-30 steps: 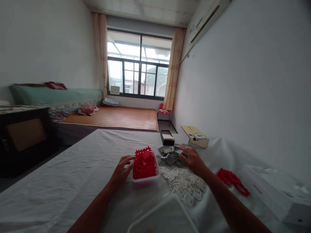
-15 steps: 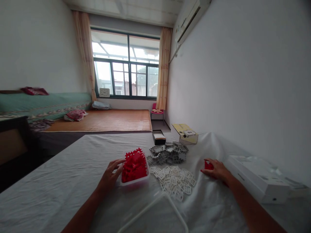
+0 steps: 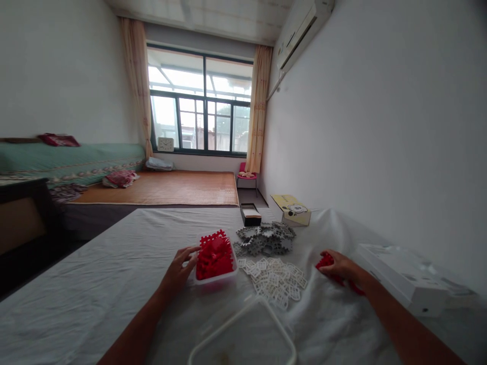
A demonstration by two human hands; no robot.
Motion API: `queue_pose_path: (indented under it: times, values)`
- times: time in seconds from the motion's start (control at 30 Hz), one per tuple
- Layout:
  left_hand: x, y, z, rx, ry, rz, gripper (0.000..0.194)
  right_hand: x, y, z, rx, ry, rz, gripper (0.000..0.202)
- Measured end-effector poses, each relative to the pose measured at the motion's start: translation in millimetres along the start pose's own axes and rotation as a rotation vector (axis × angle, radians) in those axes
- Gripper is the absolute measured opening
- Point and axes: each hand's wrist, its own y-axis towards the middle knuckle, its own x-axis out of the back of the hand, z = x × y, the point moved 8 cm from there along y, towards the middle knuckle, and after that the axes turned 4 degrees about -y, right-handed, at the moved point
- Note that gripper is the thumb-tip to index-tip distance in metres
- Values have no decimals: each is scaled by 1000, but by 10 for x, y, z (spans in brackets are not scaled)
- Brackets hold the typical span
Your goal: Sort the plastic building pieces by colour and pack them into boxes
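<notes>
On white cloth (image 3: 114, 274), the loose-fingered left hand (image 3: 180, 266) touches, perhaps steadying, a translucent rectangular plastic tub (image 3: 218, 280) of red toothed plastic pieces (image 3: 215, 258); the right hand (image 3: 344, 266) curls over a red toothed cluster (image 3: 324, 261), grip unclear.

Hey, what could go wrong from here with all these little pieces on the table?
The red pieces heap above the back rim of the plastic box, so some might spill if the left hand at its side bumps it. The white pieces lie close to the grey pieces, so those piles could mix if brushed. Pieces of the red bunch at the right hand might slip away.
</notes>
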Motion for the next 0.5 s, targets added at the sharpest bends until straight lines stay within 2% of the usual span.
queue_pose_path:
  times: [0.13,0.2,0.23,0.3,0.4,0.5]
  values:
    - [-17,-24,9,-7,-40,-8,38,3,6,174,108,2,-22,40]
    - [-21,-40,6,-5,-60,-16,35,-8,2,424,146,77,8,37]
    - [-22,-47,4,0,-67,-20,35,-21,-9,625,164,141,31,38]
    - [-24,-59,-6,10,-72,-21,34,-84,-68,1205,231,298,86,43]
    - [-16,-77,-29,15,-74,-28,32,-326,-236,2377,453,484,203,48]
    - [-16,-95,-28,29,-81,-24,32,-663,-327,3366,631,462,233,49]
